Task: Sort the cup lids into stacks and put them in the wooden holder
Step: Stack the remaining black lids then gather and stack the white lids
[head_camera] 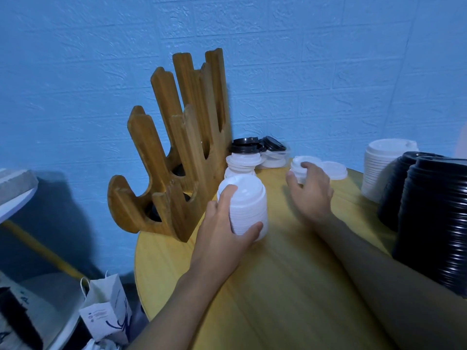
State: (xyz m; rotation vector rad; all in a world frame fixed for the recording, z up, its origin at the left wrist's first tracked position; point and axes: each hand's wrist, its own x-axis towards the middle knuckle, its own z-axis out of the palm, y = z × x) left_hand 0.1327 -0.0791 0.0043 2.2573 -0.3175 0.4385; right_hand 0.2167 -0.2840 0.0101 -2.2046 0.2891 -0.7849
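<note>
My left hand (225, 228) grips a stack of white lids (246, 200) near the middle of the round wooden table (278, 286), thumb low on the stack, fingers over its left side. My right hand (312, 190) curls around a smaller stack of white lids (299, 164) farther back. One single white lid (333, 170) lies just right of it. The wooden holder (177, 157) stands at the table's left edge, with dark lids low in its slots. Behind my left hand is another white stack (241, 164) topped with black lids (246, 145).
At the right edge stand a tall white lid stack (381, 168) and two large black lid stacks (429, 218). A clear tub with black lids (274, 150) sits against the blue wall. Left of the table are a paper bag (106, 314) and another table edge (15, 193).
</note>
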